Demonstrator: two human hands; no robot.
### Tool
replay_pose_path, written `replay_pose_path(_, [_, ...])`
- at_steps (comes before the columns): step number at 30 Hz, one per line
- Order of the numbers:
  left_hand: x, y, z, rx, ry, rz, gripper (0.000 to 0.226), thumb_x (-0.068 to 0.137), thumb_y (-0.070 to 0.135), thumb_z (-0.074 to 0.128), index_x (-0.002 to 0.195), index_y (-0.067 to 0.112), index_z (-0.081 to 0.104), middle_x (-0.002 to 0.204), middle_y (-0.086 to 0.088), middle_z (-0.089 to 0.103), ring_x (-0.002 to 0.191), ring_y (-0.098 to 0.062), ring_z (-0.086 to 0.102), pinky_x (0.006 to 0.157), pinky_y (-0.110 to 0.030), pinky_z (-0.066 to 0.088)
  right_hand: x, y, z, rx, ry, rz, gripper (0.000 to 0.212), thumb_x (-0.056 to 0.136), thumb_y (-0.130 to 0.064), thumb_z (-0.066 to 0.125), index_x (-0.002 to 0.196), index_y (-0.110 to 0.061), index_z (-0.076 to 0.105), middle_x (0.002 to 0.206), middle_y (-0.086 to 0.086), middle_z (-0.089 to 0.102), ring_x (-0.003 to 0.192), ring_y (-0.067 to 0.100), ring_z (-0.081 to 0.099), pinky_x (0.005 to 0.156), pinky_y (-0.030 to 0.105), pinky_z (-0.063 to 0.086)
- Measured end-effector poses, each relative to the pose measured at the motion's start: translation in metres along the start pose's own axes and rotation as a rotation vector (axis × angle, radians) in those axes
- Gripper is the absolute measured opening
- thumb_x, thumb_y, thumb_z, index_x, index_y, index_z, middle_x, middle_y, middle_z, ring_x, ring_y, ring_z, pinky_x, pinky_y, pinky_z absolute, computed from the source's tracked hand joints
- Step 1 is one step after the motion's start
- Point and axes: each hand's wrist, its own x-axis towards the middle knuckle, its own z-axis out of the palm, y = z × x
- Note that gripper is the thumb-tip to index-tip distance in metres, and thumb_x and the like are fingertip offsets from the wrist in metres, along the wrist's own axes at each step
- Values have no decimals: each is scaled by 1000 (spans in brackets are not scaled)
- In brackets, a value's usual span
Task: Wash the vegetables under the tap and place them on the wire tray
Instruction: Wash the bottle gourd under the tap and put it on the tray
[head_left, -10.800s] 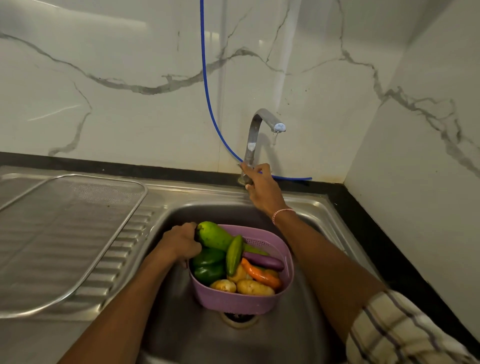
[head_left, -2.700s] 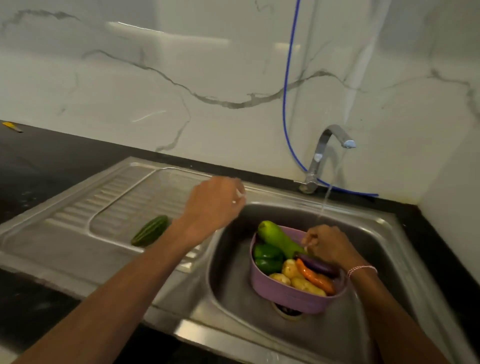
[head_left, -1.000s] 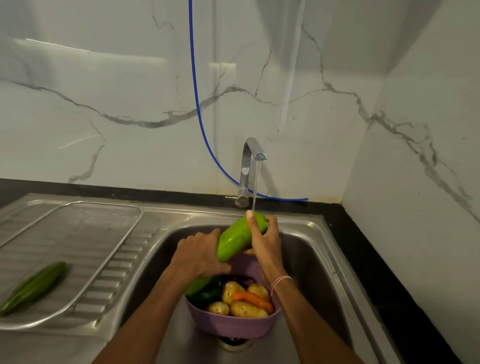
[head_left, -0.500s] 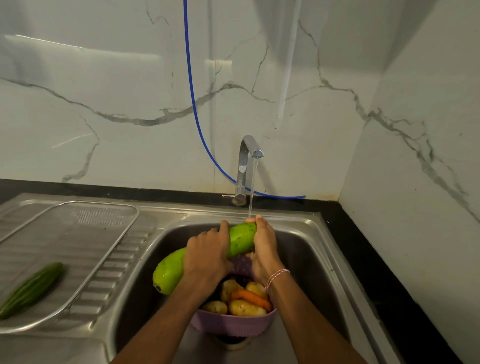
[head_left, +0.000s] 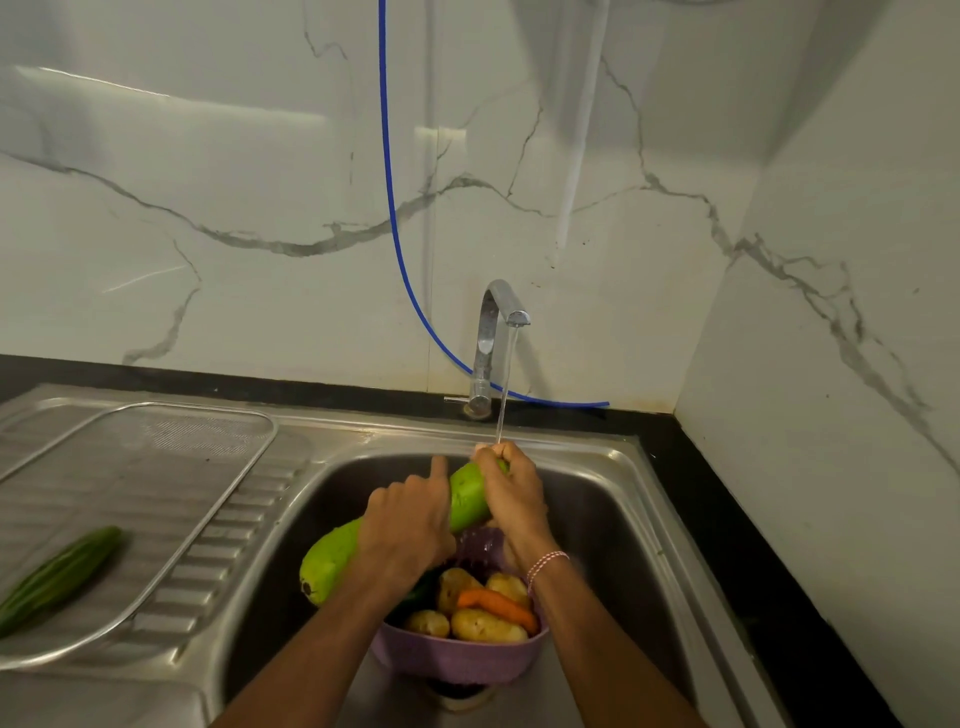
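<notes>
- Gourd (head_left: 332, 558): long, pale green, held slantwise over the sink (head_left: 613, 519), low end left, high end up by the water stream (head_left: 505, 384).
- Left hand (head_left: 410, 525): wrapped over the gourd's middle, index finger lifted and pointing up.
- Right hand (head_left: 511, 493): closed round the gourd's upper end, right where the stream lands; beaded band on the wrist.
- Tap (head_left: 493, 332): running, thin steady stream.
- Basket (head_left: 457, 657): purple, in the sink below the hands, over the drain. Holds potatoes (head_left: 485, 626) and a carrot (head_left: 498, 603); something dark green at its left side, mostly hidden by the left arm, possibly a pepper.
- Tray (head_left: 156, 478): wire mesh, on the drainboard left of the sink.
- Cucumber (head_left: 57, 577): dark green, lying on the tray near its left front, well apart from the sink.
- Hose (head_left: 387, 182): blue, runs down the marble wall and behind the tap.
</notes>
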Motion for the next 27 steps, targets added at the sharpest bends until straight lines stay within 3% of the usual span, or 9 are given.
replay_pose_path(2, [-1,2,1,40,34,39,73,80,35,75,139,23,36,115,-4,69,103,-29,69,84,-41,51,4,3,2,147,37,160,30,100,-53,62,90,-29,75,106,9,74,100,30,72,89,54,63])
replay_pose_path(6, [-1,1,2,62,131,118,73,76,41,83,138,28,47,132,4,62,116,-20,62,87,-36,51,4,-1,-3,391,24,409,45,105,-53,54,108,-13,73,110,19,74,105,39,70,92,64,58])
replay_pose_path(11, [10,-9,1,-42,157,181,90,77,70,72,148,25,41,136,2,64,113,-24,67,90,-38,52,-1,-12,-12,576,-111,301,36,101,-42,66,103,-7,75,108,19,79,111,39,72,99,57,58])
replay_pose_path(14, [10,-7,4,-131,103,140,89,83,68,64,151,19,33,128,-1,66,109,-26,67,87,-39,49,-5,-10,-9,497,-223,107,27,101,-31,67,110,-6,74,114,16,78,118,36,70,105,48,56])
replay_pose_path(16, [11,-9,3,-158,81,121,86,80,66,63,147,20,34,118,-1,69,102,-26,68,85,-38,49,-11,-9,-9,393,-264,23,14,97,-22,72,110,-16,74,110,8,79,112,28,72,96,40,61])
replay_pose_path(18, [13,-12,2,-159,77,122,82,78,66,64,141,22,37,112,0,70,98,-26,69,83,-38,49,-13,-10,-9,234,-241,-62,16,93,-24,78,108,-25,72,108,1,76,107,20,72,88,34,63])
replay_pose_path(23, [9,-4,13,-230,59,99,83,73,66,72,134,28,31,111,2,69,97,-21,69,86,-38,52,-9,-4,8,-41,45,-56,19,99,-45,67,110,-29,68,110,2,67,104,21,65,90,40,60])
replay_pose_path(27, [8,2,17,-106,188,138,81,75,72,68,136,31,35,123,4,67,103,-20,69,89,-37,53,-2,0,7,-21,200,65,21,106,-49,51,111,-32,61,117,7,61,107,25,62,99,49,56])
